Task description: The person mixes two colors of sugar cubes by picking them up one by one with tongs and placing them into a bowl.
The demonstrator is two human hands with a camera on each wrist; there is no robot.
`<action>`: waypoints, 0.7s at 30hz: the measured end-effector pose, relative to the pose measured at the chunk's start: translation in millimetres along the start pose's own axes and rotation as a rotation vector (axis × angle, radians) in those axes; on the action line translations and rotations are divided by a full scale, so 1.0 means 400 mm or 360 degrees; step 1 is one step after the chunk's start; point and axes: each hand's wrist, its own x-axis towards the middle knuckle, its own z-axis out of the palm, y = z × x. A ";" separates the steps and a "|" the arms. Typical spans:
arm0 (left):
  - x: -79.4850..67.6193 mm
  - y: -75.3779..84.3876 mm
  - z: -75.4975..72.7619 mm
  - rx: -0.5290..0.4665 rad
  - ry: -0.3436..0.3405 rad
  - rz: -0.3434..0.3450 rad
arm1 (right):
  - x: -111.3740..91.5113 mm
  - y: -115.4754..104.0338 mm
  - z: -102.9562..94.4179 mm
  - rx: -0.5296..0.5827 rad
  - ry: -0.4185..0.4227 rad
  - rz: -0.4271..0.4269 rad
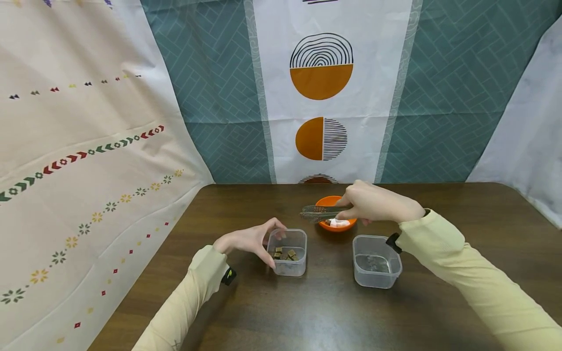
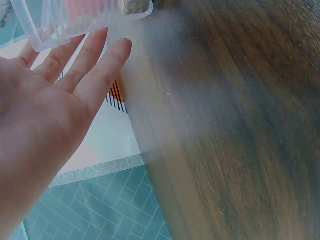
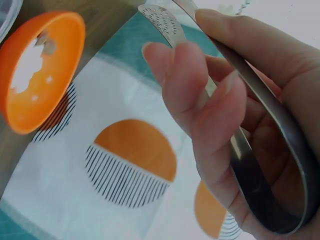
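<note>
My left hand (image 1: pixel 251 241) holds the left side of a clear plastic container (image 1: pixel 295 268), thumb at the front and fingers at the back. Inside it lie several small brown cubes (image 1: pixel 291 254). Metal tongs (image 3: pixel 271 106) with perforated tips are gripped in my right hand (image 1: pixel 373 201). Their tips point left above an orange bowl (image 1: pixel 335 229). A white piece (image 3: pixel 28 65) and something brownish lie in that bowl. Whether the tongs' tips touch anything is unclear; in the right wrist view they look apart with nothing between them.
A second clear container (image 1: pixel 376 279) stands on the right, below my right forearm. The dark wooden table (image 1: pixel 325 312) ends at a patterned cloth backdrop (image 1: pixel 219 97). Another printed cloth (image 1: pixel 88 146) hangs along the left side.
</note>
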 end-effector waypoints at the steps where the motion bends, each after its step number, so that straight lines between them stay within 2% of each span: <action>1: 0.000 0.000 0.000 -0.0002 0.0000 -0.0001 | 0.000 -0.007 0.001 0.0002 -0.0006 -0.0010; 10: 0.002 0.005 -0.003 0.0041 -0.0003 -0.0026 | -0.001 -0.057 0.014 -0.0027 -0.0030 -0.0066; 14: 0.002 0.005 -0.004 0.0048 -0.0003 -0.0036 | 0.010 -0.071 0.029 -0.0144 -0.0017 -0.0145; 21: -0.002 0.005 -0.003 0.0044 0.0007 -0.0026 | 0.049 -0.092 0.060 -0.0296 -0.0068 -0.0168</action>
